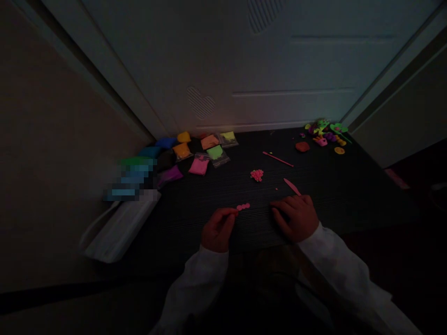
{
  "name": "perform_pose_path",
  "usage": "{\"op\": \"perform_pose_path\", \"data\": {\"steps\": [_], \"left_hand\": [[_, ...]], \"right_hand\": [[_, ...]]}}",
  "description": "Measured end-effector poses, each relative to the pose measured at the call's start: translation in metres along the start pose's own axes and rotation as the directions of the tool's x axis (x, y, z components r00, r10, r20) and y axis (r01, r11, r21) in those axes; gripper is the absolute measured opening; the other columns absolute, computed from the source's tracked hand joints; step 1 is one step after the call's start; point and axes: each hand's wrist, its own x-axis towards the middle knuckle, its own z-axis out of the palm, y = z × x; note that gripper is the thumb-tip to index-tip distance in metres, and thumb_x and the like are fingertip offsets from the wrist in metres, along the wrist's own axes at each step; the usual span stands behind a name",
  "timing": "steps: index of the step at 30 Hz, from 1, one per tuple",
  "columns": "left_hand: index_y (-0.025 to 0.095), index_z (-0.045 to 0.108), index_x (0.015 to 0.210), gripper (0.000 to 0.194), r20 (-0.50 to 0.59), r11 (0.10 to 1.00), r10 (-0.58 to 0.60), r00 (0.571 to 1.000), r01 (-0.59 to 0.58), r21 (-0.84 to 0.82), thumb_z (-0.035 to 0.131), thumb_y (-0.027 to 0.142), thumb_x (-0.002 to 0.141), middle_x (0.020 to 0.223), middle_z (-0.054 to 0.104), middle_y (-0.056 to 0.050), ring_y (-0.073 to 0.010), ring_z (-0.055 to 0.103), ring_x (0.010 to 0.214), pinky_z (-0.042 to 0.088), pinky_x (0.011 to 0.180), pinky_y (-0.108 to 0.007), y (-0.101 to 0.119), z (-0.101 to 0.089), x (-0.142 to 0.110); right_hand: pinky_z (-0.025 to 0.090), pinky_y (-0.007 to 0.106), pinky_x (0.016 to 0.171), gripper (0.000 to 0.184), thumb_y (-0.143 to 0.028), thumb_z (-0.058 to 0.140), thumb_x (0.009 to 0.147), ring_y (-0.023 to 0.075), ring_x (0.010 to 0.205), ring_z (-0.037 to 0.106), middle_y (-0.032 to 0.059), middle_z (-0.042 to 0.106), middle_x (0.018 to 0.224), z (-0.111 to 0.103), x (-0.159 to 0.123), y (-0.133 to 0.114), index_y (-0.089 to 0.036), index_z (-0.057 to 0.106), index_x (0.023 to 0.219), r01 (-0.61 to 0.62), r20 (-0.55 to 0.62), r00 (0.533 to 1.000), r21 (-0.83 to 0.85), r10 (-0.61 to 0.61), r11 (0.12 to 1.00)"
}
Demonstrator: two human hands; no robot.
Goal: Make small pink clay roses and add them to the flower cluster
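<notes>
Left hand (217, 230): thumb and fingertip pinched on the left end of a pink strip (243, 206) of flat discs. Strip seems light, soft, easily dented, apt to tear at joins; best held gently by an end disc's edge. Beyond, between hands: pink bits (257, 175). Pink knife (291, 185) juts out past right hand (296, 217), palm down, fingers loosely bent; can't tell if gripping it.

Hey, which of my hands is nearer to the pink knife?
Right. Your right hand is at the near end of the pink knife, contact unclear; your left hand is farther off, to the knife's left and closer to you.
</notes>
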Motion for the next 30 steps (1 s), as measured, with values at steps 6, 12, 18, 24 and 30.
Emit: {"op": "perform_pose_path", "data": {"steps": [6,12,18,24,30], "left_hand": [[0.017,0.059,0.074,0.011,0.005,0.999,0.023,1.0,-0.024,0.022,0.051,0.023,0.067,0.071,0.059,-0.002,-0.0125,0.053,0.07,0.041,0.069,-0.026,0.0004,-0.0003,-0.0001],[0.018,0.059,0.074,0.01,0.007,1.0,0.026,1.0,-0.026,0.004,0.051,0.02,0.067,0.072,0.058,-0.001,-0.0121,0.053,0.071,0.04,0.07,-0.026,0.0007,0.0003,-0.0003],[0.018,0.059,0.074,0.011,0.014,1.0,0.024,1.0,-0.024,0.017,0.051,0.021,0.068,0.072,0.058,-0.001,-0.0114,0.053,0.07,0.04,0.068,-0.024,0.0034,0.0003,-0.0012],[0.017,0.058,0.075,0.011,0.018,0.999,0.029,0.999,-0.029,0.019,0.051,0.021,0.068,0.072,0.058,-0.001,-0.0119,0.053,0.07,0.04,0.07,-0.026,0.0028,-0.0005,-0.001],[0.018,0.059,0.075,0.011,0.015,1.0,0.008,1.0,-0.008,0.003,0.051,0.022,0.068,0.073,0.058,-0.002,-0.0125,0.053,0.071,0.04,0.071,-0.027,0.0027,0.0003,-0.0013]], "right_hand": [[0.023,0.033,0.071,0.026,-0.028,0.042,0.075,0.0157,0.074,0.047,0.0027,0.057,0.075,0.0,-0.0041,0.0071,-0.022,0.056,0.096,-0.052,-0.045,0.998,-0.038,0.05,0.998],[0.022,0.034,0.07,0.03,-0.03,0.04,0.076,0.0161,0.071,0.045,0.0022,0.056,0.075,-0.0007,-0.0046,0.0054,-0.024,0.052,0.103,0.05,0.046,0.998,-0.111,-0.045,0.993],[0.021,0.034,0.069,0.031,-0.03,0.041,0.075,0.0155,0.069,0.044,0.0022,0.056,0.072,-0.0006,-0.0053,0.0061,-0.024,0.052,0.103,0.08,0.036,0.996,-0.131,-0.076,0.988],[0.021,0.034,0.069,0.031,-0.03,0.041,0.075,0.0156,0.07,0.044,0.0021,0.057,0.074,-0.0006,-0.0041,0.0048,-0.025,0.053,0.103,0.1,0.056,0.994,-0.146,-0.092,0.984],[0.021,0.035,0.07,0.031,-0.03,0.041,0.074,0.0161,0.07,0.043,0.0028,0.057,0.073,-0.0007,-0.0037,0.0038,-0.023,0.053,0.102,0.112,0.069,0.992,-0.147,-0.103,0.983]]}}
